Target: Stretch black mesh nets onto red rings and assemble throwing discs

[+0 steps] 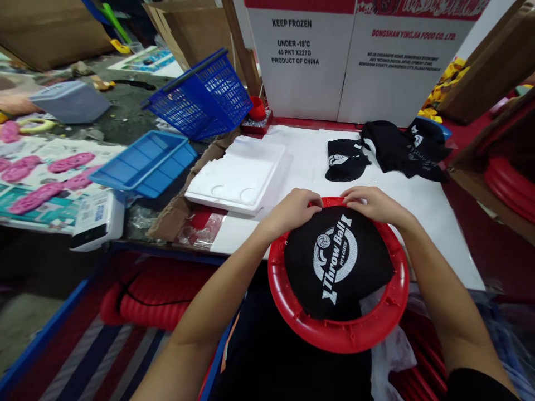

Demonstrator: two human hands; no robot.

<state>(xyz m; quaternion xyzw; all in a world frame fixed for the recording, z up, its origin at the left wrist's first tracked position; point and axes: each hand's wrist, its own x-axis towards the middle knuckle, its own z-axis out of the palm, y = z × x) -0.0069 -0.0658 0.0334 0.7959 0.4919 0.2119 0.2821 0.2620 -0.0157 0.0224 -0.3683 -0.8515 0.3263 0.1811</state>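
Note:
A red plastic ring (pixel 338 337) is held tilted over my lap at the table's front edge. Black fabric (pixel 378 262) printed "Throw Ball" in white spans most of its opening, with a gap at the lower right. At the ring's far rim, my left hand (pixel 297 209) has its fingers closed on the rim and the fabric's edge. Close beside it, my right hand (pixel 374 205) pinches the same rim from the right. The fingertips partly hide where fabric and ring meet. Further back on the white tabletop lie a loose black printed fabric piece (pixel 345 159) and a heap of black fabric (pixel 403 147).
A white foam slab (pixel 240 172) lies left of the ring. Beyond it are a light-blue tray (pixel 146 161) and a tilted blue basket (pixel 203 94). A large white carton (pixel 309 83) stands at the back. Red rings (pixel 159 292) fill a container below left.

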